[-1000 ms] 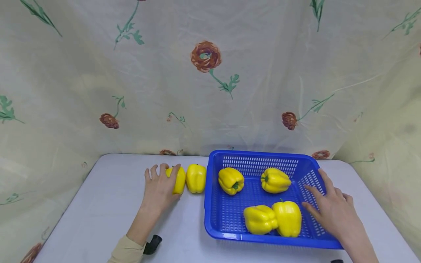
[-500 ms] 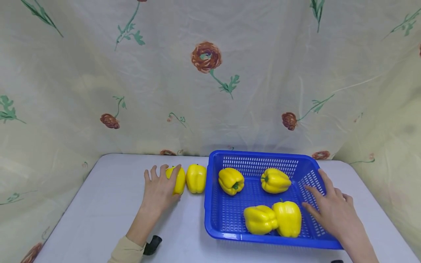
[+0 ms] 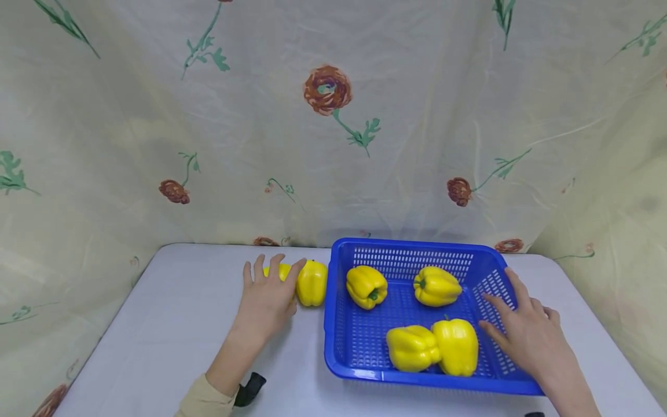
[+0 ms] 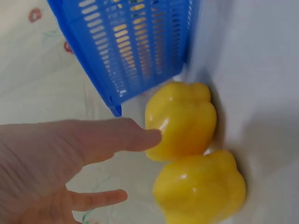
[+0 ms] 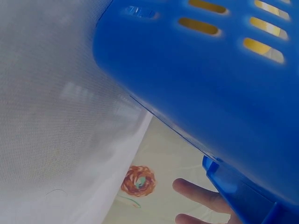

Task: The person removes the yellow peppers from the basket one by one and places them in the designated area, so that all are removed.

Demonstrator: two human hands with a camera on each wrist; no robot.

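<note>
We find the left hand [image 3: 267, 307] spread wide, gripping nothing, over the outer yellow pepper [image 4: 201, 190] on the white table [image 3: 156, 336], with a second pepper [image 3: 312, 285] between it and the blue basket [image 3: 411, 379]. Four more peppers [image 3: 458, 347] lie inside; the right hand [image 3: 534, 336] straddles the right rim, whether clamped we cannot tell. We judge this to be positioning, calling next for fingers closed around one pepper.

Pale draped curtain [image 3: 234, 127] — rust-red flowers [image 3: 328, 90], green stems [image 3: 341, 124] — behind a white, round-cornered table [image 3: 172, 324].
</note>
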